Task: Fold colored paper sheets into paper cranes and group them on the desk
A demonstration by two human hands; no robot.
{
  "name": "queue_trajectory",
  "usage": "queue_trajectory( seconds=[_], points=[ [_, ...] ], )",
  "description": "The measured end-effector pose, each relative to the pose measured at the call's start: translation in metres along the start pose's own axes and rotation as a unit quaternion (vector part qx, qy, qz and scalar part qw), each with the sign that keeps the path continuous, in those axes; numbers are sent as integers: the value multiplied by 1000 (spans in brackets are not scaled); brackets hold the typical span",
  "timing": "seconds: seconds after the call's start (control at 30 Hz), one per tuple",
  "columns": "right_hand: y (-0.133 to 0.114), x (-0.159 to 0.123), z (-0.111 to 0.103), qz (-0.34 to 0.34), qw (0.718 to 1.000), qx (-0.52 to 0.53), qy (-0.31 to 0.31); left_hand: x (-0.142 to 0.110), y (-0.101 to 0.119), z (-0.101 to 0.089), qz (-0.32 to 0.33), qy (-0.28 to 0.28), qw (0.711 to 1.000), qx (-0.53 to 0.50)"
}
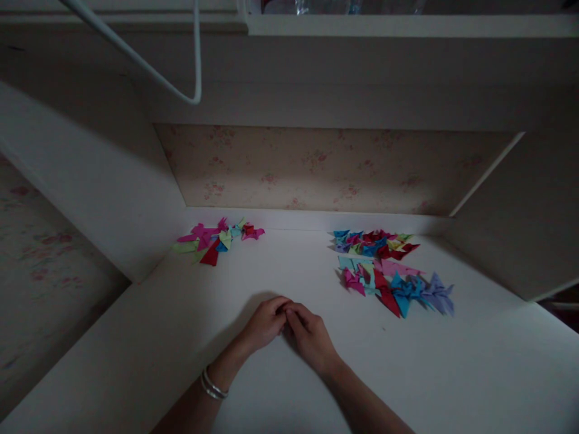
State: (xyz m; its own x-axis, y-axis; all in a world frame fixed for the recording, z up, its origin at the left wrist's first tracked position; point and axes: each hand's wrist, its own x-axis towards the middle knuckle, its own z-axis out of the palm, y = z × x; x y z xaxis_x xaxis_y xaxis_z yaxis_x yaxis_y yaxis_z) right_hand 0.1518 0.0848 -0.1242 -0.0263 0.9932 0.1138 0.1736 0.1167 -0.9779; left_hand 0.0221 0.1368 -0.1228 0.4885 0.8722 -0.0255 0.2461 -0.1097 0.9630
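My left hand (pixel 270 322) and my right hand (pixel 312 334) meet over the middle of the white table, fingertips touching. The fingers of both are closed in a pinch, and whatever lies between them, if anything, is hidden. Two silver bangles (pixel 212 384) circle my left wrist. Beyond my hands to the left lies a small cluster of folded paper pieces (pixel 208 235) in pink, green, red and blue. To the right are two bigger groups: a back row of folded papers (pixel 374 244) and a front row with a blue folded paper figure (pixel 408 292) and a lilac one (pixel 438 293).
The white tabletop (pixel 289 259) runs back to a flowered wall panel (pixel 316 166). Side panels (pixel 506 211) close in the far part on both sides. Overhead are a shelf edge (pixel 407 25) and a bent white rod (pixel 136 57) at upper left.
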Motion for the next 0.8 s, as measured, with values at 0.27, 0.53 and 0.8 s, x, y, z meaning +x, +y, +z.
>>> queue_trajectory(
  seconds=[0.27,0.53,0.8],
  points=[
    [0,0,1,0,1000,0,0,1,-4,1,-2,-3,1000,0],
    [1,4,-3,22,1000,-7,11,-4,-2,-28,-27,57,998,-14],
    [10,9,-3,44,999,25,14,9,-23,-152,-86,306,901,297]
  ],
)
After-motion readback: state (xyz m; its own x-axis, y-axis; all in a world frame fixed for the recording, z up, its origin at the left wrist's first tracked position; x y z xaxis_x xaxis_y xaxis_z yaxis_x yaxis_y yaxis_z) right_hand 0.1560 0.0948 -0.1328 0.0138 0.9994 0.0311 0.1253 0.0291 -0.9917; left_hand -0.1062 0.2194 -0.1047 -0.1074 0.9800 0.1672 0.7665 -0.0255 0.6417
